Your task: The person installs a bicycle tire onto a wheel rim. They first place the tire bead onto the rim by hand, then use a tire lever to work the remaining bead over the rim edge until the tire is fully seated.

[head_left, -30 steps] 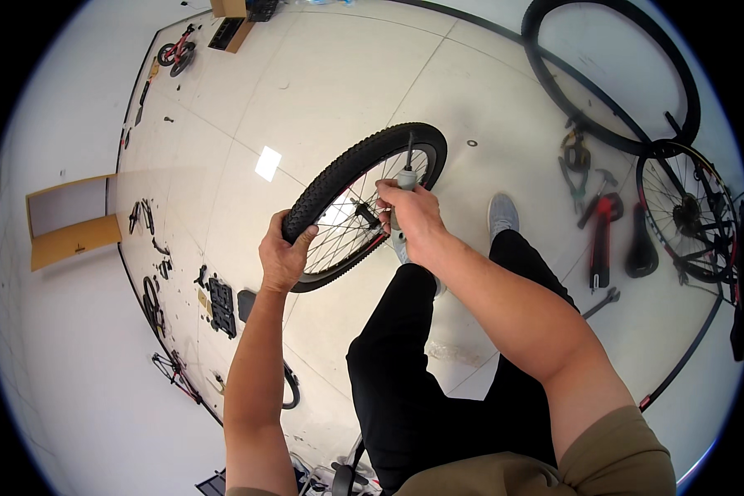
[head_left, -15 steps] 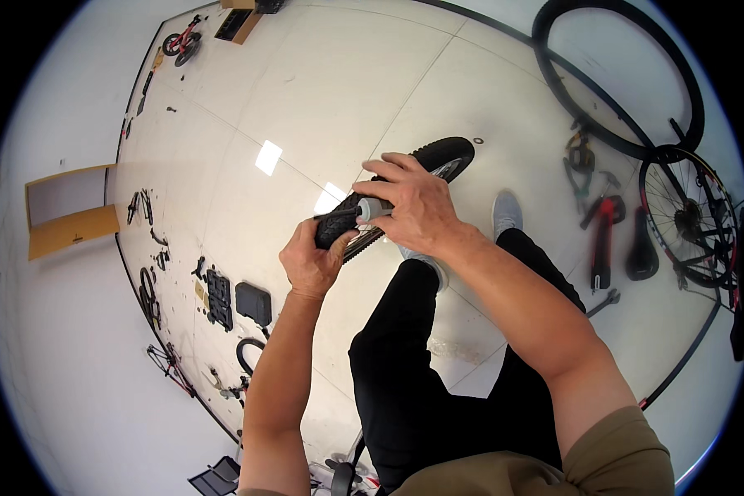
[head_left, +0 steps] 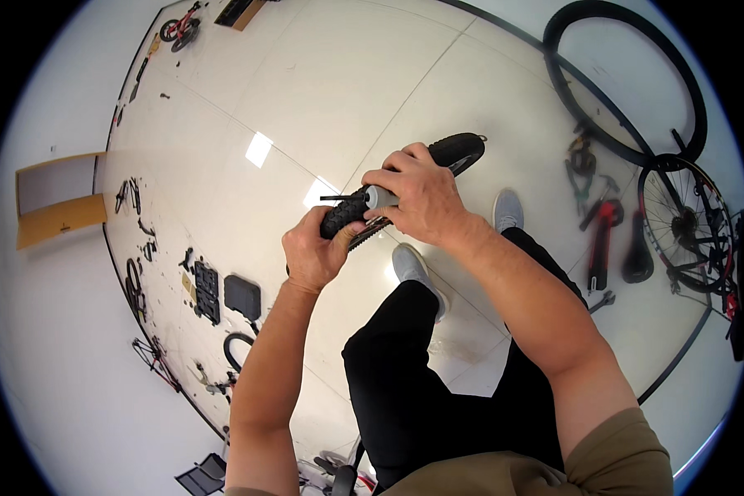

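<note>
A small bicycle wheel with a knobby black tyre (head_left: 458, 152) is held up in front of me, slanting from lower left to upper right. My left hand (head_left: 312, 252) wraps round its near-left part, the thumb lying across the tread. From above, my right hand (head_left: 426, 198) bends over the wheel and grips a short grey cylinder with a thin black rod (head_left: 380, 197). The rod points left across the tyre, close to my left hand. My right palm and fingers hide part of the wheel; whether the rod touches the rubber I cannot tell.
A large loose tyre (head_left: 557, 91) and a spoked wheel (head_left: 682, 219) lie at right, near a red-and-black tool (head_left: 603, 240), a saddle (head_left: 638, 248) and pliers (head_left: 583, 161). At left are a tool case (head_left: 242, 296), bike parts and an open cardboard box (head_left: 62, 219). My shoes stand below the wheel.
The grey cylinder has turned in my right hand's grip, and its black rod now shows pointing left. The wheel has shifted slightly right and upward. My left hand keeps its hold.
</note>
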`<state>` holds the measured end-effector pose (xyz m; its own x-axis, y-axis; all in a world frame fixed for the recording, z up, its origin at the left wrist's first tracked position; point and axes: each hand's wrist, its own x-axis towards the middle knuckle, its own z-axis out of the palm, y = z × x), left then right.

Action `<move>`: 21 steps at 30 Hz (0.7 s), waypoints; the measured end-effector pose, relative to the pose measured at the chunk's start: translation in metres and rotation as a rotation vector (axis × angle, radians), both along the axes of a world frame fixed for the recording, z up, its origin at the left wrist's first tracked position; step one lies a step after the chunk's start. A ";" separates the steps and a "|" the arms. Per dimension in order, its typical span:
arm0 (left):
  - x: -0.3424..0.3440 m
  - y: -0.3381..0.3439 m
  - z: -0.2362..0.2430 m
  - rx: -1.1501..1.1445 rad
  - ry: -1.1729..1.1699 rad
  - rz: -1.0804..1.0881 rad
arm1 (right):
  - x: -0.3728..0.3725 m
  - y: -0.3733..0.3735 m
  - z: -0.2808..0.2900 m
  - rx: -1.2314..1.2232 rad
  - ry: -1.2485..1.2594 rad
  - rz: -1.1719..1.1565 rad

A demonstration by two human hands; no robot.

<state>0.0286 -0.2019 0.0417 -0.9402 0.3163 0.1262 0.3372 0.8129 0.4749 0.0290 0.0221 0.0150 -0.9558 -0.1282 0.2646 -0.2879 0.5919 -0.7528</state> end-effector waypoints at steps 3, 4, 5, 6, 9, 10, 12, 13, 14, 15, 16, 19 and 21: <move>0.000 -0.007 -0.001 0.016 -0.045 0.004 | -0.003 -0.004 0.002 0.042 -0.056 0.013; -0.001 -0.008 0.001 0.016 -0.056 0.001 | -0.004 -0.005 0.005 0.059 -0.085 0.014; -0.001 -0.009 -0.001 0.030 -0.087 0.021 | -0.005 -0.006 0.006 0.061 -0.090 0.017; 0.001 -0.010 -0.001 0.009 -0.096 0.035 | -0.005 -0.006 0.006 0.065 -0.095 0.020; 0.003 -0.003 0.005 -0.026 -0.084 0.075 | -0.001 -0.005 0.006 0.065 -0.050 0.001; 0.008 0.002 0.007 -0.028 -0.065 0.092 | 0.001 -0.005 0.002 0.064 -0.023 -0.004; 0.019 0.011 0.009 -0.015 -0.008 0.072 | 0.015 0.003 -0.002 0.074 -0.039 -0.012; 0.025 0.012 0.006 -0.007 -0.002 0.032 | 0.022 0.009 -0.004 0.074 -0.057 -0.016; 0.032 0.013 0.005 -0.001 -0.001 -0.010 | 0.030 0.014 -0.004 0.074 -0.081 -0.022; 0.036 0.017 0.005 -0.003 -0.043 -0.002 | 0.035 0.019 -0.004 0.082 -0.079 -0.022; 0.041 0.019 0.000 -0.077 -0.077 0.026 | 0.040 0.021 -0.003 0.094 -0.081 -0.017; 0.053 0.017 -0.004 -0.208 -0.156 0.117 | 0.053 0.008 -0.004 0.107 -0.041 -0.125; 0.052 0.030 -0.009 -0.212 -0.154 0.128 | 0.068 0.012 0.002 0.093 -0.069 -0.284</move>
